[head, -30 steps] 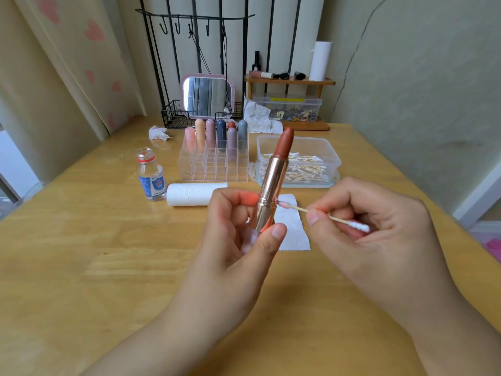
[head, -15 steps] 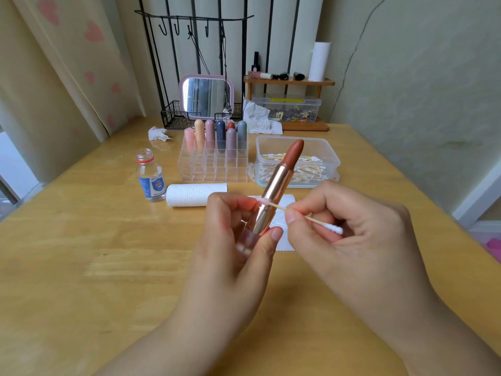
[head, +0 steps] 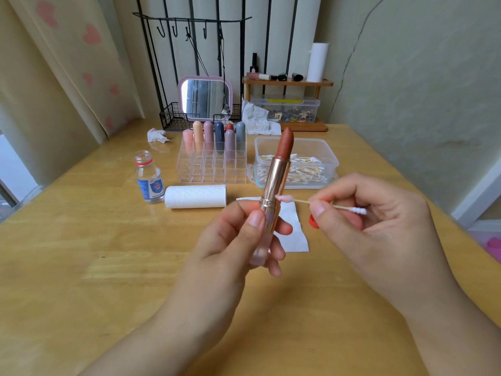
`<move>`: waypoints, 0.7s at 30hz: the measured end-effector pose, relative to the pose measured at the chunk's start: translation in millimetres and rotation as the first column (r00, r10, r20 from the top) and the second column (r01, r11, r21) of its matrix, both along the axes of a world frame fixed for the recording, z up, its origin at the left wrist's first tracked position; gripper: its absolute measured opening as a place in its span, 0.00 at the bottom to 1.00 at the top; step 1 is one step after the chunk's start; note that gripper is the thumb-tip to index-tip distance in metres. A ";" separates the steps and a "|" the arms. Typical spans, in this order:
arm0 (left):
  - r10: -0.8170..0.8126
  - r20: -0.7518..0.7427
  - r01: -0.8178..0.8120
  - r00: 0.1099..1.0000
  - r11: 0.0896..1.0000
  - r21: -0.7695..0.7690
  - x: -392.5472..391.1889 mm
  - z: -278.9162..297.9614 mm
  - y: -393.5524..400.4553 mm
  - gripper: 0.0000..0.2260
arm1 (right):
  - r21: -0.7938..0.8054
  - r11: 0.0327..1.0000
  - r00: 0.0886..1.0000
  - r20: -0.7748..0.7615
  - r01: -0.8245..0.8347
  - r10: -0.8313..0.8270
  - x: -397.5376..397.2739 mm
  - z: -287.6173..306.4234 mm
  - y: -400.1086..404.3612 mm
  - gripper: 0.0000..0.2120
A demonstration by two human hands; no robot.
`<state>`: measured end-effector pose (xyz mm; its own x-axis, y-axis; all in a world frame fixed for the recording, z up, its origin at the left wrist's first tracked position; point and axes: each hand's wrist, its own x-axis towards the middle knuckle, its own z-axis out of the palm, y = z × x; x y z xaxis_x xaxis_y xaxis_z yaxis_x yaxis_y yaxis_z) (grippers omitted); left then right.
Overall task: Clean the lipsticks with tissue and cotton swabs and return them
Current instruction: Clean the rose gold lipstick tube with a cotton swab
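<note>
Above the near tabletop (head: 81,267), an uncapped lipstick (head: 276,183) is clamped in the left hand (head: 238,240) while a cotton swab (head: 320,204), pinched by the right hand (head: 379,226), touches its collar; beyond, the bullet could be smeared by a slip.

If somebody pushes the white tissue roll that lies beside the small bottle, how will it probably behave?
The tissue roll lies on its side on the table, so a push across its length would probably make it roll. It looks like soft paper, so likely light and slightly squashy under the fingers. The small bottle stands close at its left end, so a push that way might tip it.
</note>
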<state>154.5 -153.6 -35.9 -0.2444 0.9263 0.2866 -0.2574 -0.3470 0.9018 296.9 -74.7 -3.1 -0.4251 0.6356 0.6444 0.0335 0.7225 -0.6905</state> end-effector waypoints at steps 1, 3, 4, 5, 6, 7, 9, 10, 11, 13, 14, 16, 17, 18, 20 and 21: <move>-0.008 0.019 0.008 1.000 1.000 -0.016 0.1 -0.9 0.8 0.12 | 0.004 1.000 1.000 0.007 -0.008 0.008 -0.4 -0.2 -0.4 0.05; -0.025 0.087 0.028 0.996 0.999 -0.032 0.9 -0.5 2.5 0.14 | 0.010 1.000 1.000 0.024 -0.010 0.010 -1.1 -0.3 -1.0 0.06; -0.036 0.116 0.040 0.993 0.999 -0.032 0.9 0.0 2.8 0.14 | 0.009 1.000 1.000 0.030 -0.007 0.007 -1.1 -0.3 -1.2 0.06; -0.045 0.131 0.049 0.990 0.998 -0.029 0.9 0.7 2.9 0.13 | 0.005 1.000 1.000 0.031 -0.004 0.004 -0.9 -0.3 -1.1 0.06; -0.056 0.128 0.060 0.990 0.998 -0.022 0.9 1.1 2.5 0.11 | -0.002 1.000 1.000 0.029 -0.003 0.003 -0.5 -0.3 -0.7 0.06; -0.072 0.115 0.074 0.991 0.997 -0.010 1.1 1.4 1.8 0.10 | -0.009 1.000 1.000 0.026 -0.002 0.003 0.0 -0.4 -0.1 0.06; -0.104 0.093 0.103 0.990 0.995 0.013 1.6 1.3 -0.1 0.09 | -0.019 1.000 1.000 0.020 -0.004 0.005 0.6 -0.4 0.9 0.07; -0.112 0.100 0.110 0.989 0.994 0.017 1.7 1.3 -0.6 0.08 | -0.020 1.000 1.000 0.019 -0.006 0.007 0.9 -0.3 0.9 0.07; -0.118 0.112 0.116 0.987 0.993 0.019 1.8 1.2 -0.7 0.07 | -0.018 1.000 1.000 0.019 -0.010 0.010 0.8 0.1 0.6 0.07; -0.124 0.137 0.123 0.983 0.992 0.016 1.7 1.2 -1.0 0.09 | -0.012 1.000 0.999 0.017 -0.028 0.028 0.6 1.0 -0.6 0.06; -0.125 0.147 0.124 0.981 0.992 0.014 1.3 1.1 -1.3 0.09 | -0.008 0.999 0.999 0.016 -0.041 0.041 0.7 1.5 -1.3 0.05; -0.134 0.165 0.134 0.977 0.991 0.011 0.7 0.9 -1.5 0.08 | 0.002 0.998 0.998 0.015 -0.057 0.057 1.3 2.1 -1.8 0.04; -0.142 0.168 0.142 0.975 0.990 0.010 0.5 0.9 -1.6 0.07 | 0.007 0.998 0.998 0.016 -0.055 0.055 1.7 2.2 -1.8 0.04; -0.149 0.170 0.149 0.974 0.989 0.013 0.2 0.7 -1.9 0.07 | 0.013 0.999 0.999 0.016 -0.051 0.050 1.9 2.4 -1.7 0.05; -0.163 0.174 0.161 0.971 0.987 0.029 -0.4 -0.1 -1.8 0.07 | 0.019 0.999 0.999 0.012 -0.047 0.047 2.4 3.0 -2.1 0.05; -0.172 0.177 0.168 0.969 0.985 0.038 -1.0 -0.3 -1.6 0.07 | 0.019 0.999 0.999 0.007 -0.050 0.049 2.5 3.2 -2.3 0.05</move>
